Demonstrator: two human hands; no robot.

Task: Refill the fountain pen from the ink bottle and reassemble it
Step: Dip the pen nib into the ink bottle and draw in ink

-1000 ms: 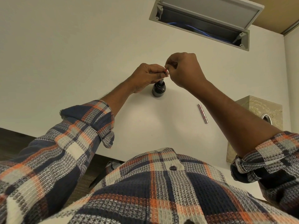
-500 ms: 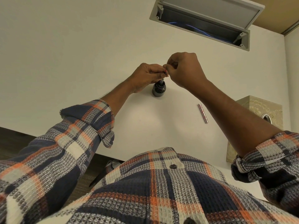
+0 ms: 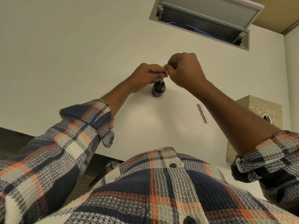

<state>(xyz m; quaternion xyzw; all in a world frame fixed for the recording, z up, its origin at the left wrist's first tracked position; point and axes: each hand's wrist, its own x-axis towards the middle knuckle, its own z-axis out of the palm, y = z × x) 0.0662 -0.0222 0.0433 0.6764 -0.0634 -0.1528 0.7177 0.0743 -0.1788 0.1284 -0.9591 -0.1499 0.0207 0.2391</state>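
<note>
Little had shifted in the past second: my right hand (image 3: 186, 70) had edged only slightly at the top of the pen (image 3: 161, 81), while my left hand (image 3: 145, 75) stayed put above the bottle (image 3: 158, 90). My left hand gripped the pen with fingers curled round its body, holding it upright so that its lower end stood in the mouth of the bottle; how deep it went, the dark glass did not show. My right hand, close against the left, pinched the pen's red upper end between thumb and forefinger, the other fingers folded in towards the palm. Only a short grey stretch of the pen showed between my left hand and the bottle. The bottle, small, round and dark, stood upright on the white table (image 3: 80, 62), directly under both hands. A pinkish metal tube (image 3: 202, 115) lay flat on the table to the right of the bottle, well apart from it and nearer to me, just beside my right forearm in the view. A beige patterned tissue box (image 3: 265, 109) stood at the table's right edge, partly hidden by that arm, and a grey cable hatch (image 3: 202, 23) at the far side stood with its lid raised
</note>
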